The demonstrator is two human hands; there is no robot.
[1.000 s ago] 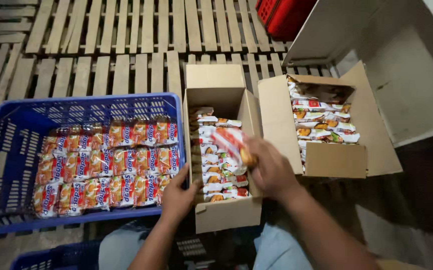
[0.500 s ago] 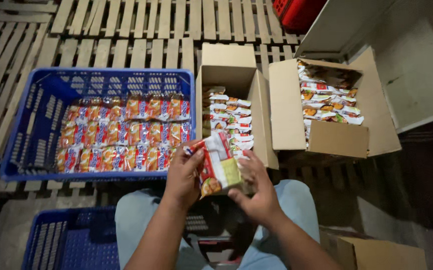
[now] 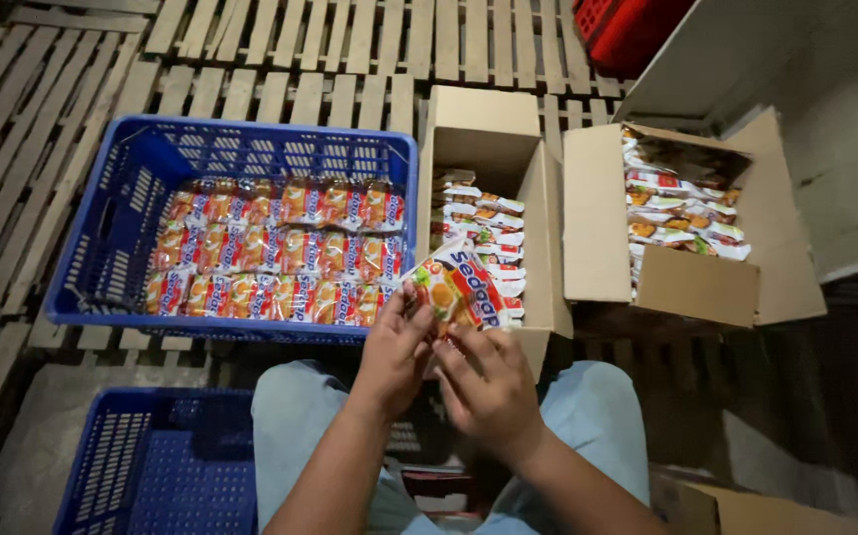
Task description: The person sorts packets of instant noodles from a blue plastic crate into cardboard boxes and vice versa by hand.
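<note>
From the head camera I look down at my left hand (image 3: pixel 394 352) and right hand (image 3: pixel 486 381), both gripping a small stack of orange and white snack packets (image 3: pixel 457 292) held above my knees, just in front of the middle cardboard box (image 3: pixel 493 139). How many packets are in the stack I cannot tell; my fingers cover its lower edge. That box holds more packets on edge, its near wall hidden behind my hands. To the left, a blue crate (image 3: pixel 112 228) carries rows of matching packets. To the right sits a second open cardboard box (image 3: pixel 597 213), also filled. A lower blue crate (image 3: pixel 142 466) and a red crate (image 3: pixel 627 30) are cut off by the frame.
</note>
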